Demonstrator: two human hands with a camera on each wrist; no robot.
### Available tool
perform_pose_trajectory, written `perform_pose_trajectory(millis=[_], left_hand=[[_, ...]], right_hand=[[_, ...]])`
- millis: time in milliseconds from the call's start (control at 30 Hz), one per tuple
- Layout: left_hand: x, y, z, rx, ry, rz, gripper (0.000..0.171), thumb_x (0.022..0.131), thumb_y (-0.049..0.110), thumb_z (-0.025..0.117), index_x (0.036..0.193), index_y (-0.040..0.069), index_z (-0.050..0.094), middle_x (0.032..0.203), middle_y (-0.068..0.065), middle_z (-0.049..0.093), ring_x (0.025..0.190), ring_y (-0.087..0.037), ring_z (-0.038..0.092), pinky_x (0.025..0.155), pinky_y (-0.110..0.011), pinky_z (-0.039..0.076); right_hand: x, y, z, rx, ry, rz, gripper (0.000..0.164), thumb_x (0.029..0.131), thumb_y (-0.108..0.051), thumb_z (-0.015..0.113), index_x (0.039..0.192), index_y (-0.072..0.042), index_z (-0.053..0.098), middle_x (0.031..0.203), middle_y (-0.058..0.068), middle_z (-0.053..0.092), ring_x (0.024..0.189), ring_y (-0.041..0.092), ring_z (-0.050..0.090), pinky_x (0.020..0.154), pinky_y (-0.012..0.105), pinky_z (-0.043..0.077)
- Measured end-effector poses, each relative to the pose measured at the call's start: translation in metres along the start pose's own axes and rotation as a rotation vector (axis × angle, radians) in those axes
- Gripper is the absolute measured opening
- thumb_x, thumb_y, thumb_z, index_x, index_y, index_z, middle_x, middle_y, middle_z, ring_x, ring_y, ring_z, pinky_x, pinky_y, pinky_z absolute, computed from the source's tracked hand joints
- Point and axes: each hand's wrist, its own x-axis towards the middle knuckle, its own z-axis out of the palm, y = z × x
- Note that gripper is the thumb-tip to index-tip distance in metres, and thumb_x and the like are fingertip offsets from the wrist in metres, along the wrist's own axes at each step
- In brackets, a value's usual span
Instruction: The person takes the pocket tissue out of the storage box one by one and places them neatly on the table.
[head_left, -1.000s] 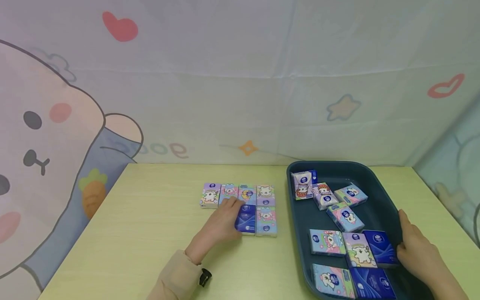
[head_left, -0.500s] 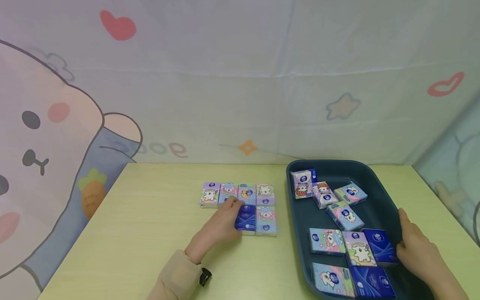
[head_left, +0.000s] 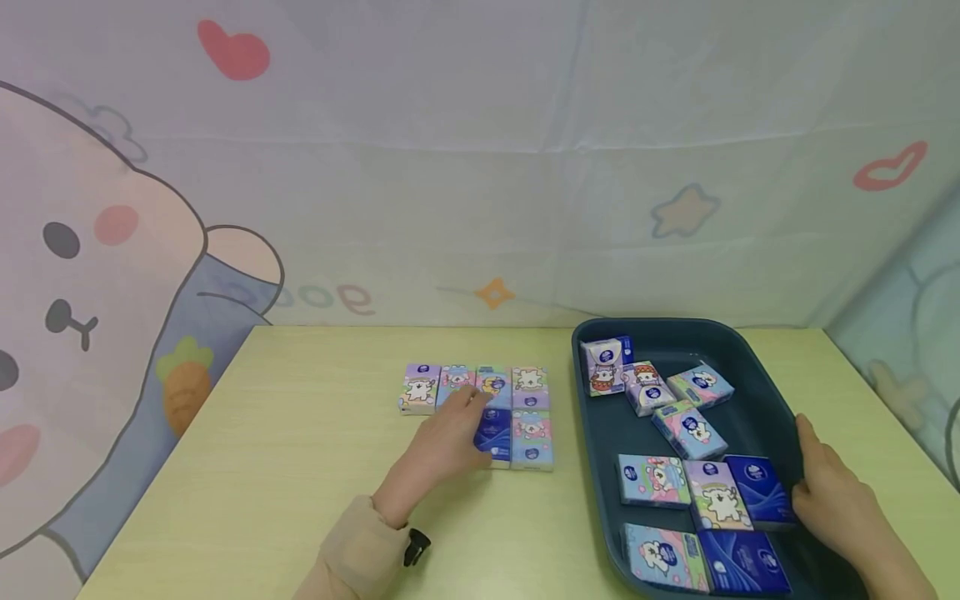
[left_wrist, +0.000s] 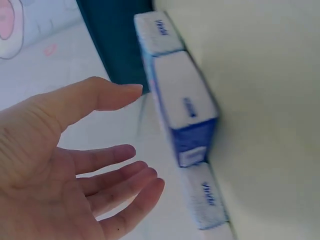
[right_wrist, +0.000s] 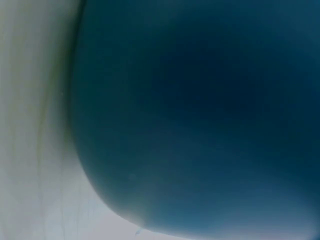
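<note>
My left hand [head_left: 442, 442] is beside a dark blue tissue pack [head_left: 493, 435] on the table. In the left wrist view the hand [left_wrist: 80, 165] has thumb and fingers spread, and a gap shows between them and the blue-and-white pack [left_wrist: 185, 95]. That pack stands in a block with several pastel cartoon tissue packs [head_left: 532, 442], two rows deep. At the right, my right hand [head_left: 843, 500] holds the right rim of a dark teal tray [head_left: 757, 392]. The right wrist view shows only the blurred tray [right_wrist: 175, 125] and no fingers.
Several tissue packs lie in the tray: loose, angled ones [head_left: 690, 431] towards the back and a closer group [head_left: 720, 496] at the front. A printed curtain [head_left: 450, 167] hangs behind the pale wooden table [head_left: 300, 467].
My left hand has loosened from the dark blue pack and shifted slightly up, with its thumb farther from the pack. My right hand and the tray keep their place.
</note>
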Motion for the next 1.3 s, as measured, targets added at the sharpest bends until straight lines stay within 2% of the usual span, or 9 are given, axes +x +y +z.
perform_pose_trajectory(millis=[133, 333, 467, 600, 733, 867, 1100, 1200, 1300], left_hand=[[0.003, 0.013, -0.007, 0.027, 0.006, 0.051, 0.075, 0.073, 0.017, 0.081, 0.138, 0.000, 0.047, 0.138, -0.015, 0.050, 0.127, -0.031, 0.050, 0.101, -0.044, 0.048], [0.012, 0.033, -0.008, 0.077, 0.029, 0.227, 0.066, 0.081, 0.018, 0.074, 0.140, 0.003, 0.046, 0.146, -0.013, 0.046, 0.135, -0.028, 0.045, 0.109, -0.039, 0.042], [0.018, 0.045, -0.005, 0.099, 0.053, 0.318, 0.060, 0.086, 0.020, 0.067, 0.140, 0.006, 0.046, 0.147, -0.011, 0.046, 0.136, -0.026, 0.044, 0.110, -0.039, 0.041], [0.025, 0.061, -0.003, 0.203, 0.063, 0.437, 0.059, 0.090, 0.026, 0.064, 0.142, 0.008, 0.044, 0.148, -0.008, 0.045, 0.136, -0.022, 0.044, 0.110, -0.035, 0.041], [0.033, 0.077, 0.002, 0.373, 0.067, 0.560, 0.060, 0.092, 0.035, 0.061, 0.144, 0.012, 0.043, 0.149, -0.003, 0.044, 0.138, -0.017, 0.043, 0.111, -0.031, 0.039], [0.040, 0.094, 0.008, 0.507, 0.018, 0.637, 0.060, 0.094, 0.039, 0.057, 0.146, 0.016, 0.040, 0.150, 0.001, 0.043, 0.139, -0.013, 0.040, 0.111, -0.031, 0.038], [0.054, 0.126, 0.023, 0.585, -0.209, 0.711, 0.057, 0.096, 0.028, 0.056, 0.148, 0.024, 0.035, 0.152, 0.010, 0.039, 0.141, -0.006, 0.035, 0.110, -0.025, 0.038], [0.058, 0.135, 0.032, 0.628, -0.251, 0.714, 0.059, 0.093, 0.025, 0.060, 0.147, 0.027, 0.037, 0.150, 0.013, 0.041, 0.139, -0.003, 0.036, 0.105, -0.023, 0.041], [0.060, 0.141, 0.042, 0.691, -0.248, 0.709, 0.064, 0.087, 0.031, 0.068, 0.144, 0.030, 0.040, 0.148, 0.015, 0.042, 0.137, -0.002, 0.038, 0.101, -0.023, 0.043]], right_hand=[[0.000, 0.000, 0.000, -0.001, -0.010, 0.008, 0.084, 0.080, 0.005, 0.049, 0.145, 0.016, -0.002, 0.121, 0.050, 0.035, 0.109, 0.064, 0.041, 0.077, 0.069, 0.044], [0.000, -0.001, -0.001, -0.001, -0.026, 0.013, 0.084, 0.080, 0.004, 0.049, 0.145, 0.016, -0.003, 0.122, 0.050, 0.034, 0.111, 0.064, 0.040, 0.079, 0.070, 0.043], [0.000, -0.001, 0.000, -0.001, -0.031, 0.017, 0.085, 0.080, 0.004, 0.049, 0.146, 0.016, -0.004, 0.123, 0.050, 0.034, 0.111, 0.064, 0.040, 0.078, 0.069, 0.043], [0.000, -0.001, 0.001, -0.002, -0.024, 0.014, 0.085, 0.080, 0.004, 0.049, 0.146, 0.015, -0.004, 0.123, 0.050, 0.034, 0.111, 0.064, 0.040, 0.077, 0.070, 0.043], [-0.001, 0.000, 0.000, 0.000, -0.014, 0.006, 0.085, 0.080, 0.004, 0.048, 0.146, 0.015, -0.004, 0.124, 0.050, 0.034, 0.111, 0.064, 0.039, 0.077, 0.070, 0.043], [0.000, 0.000, -0.001, 0.000, -0.022, 0.010, 0.085, 0.080, 0.004, 0.048, 0.146, 0.016, -0.004, 0.123, 0.050, 0.034, 0.110, 0.064, 0.040, 0.077, 0.069, 0.043], [-0.001, 0.000, -0.002, -0.008, -0.010, -0.003, 0.085, 0.079, 0.005, 0.048, 0.145, 0.017, -0.003, 0.120, 0.050, 0.036, 0.107, 0.063, 0.043, 0.070, 0.066, 0.045], [0.000, -0.001, -0.002, -0.009, -0.005, -0.005, 0.085, 0.079, 0.005, 0.048, 0.145, 0.017, -0.003, 0.121, 0.050, 0.036, 0.108, 0.063, 0.042, 0.071, 0.067, 0.045], [0.000, 0.000, -0.001, -0.010, -0.013, 0.000, 0.085, 0.079, 0.004, 0.048, 0.145, 0.016, -0.004, 0.123, 0.050, 0.034, 0.110, 0.063, 0.040, 0.073, 0.068, 0.044]])
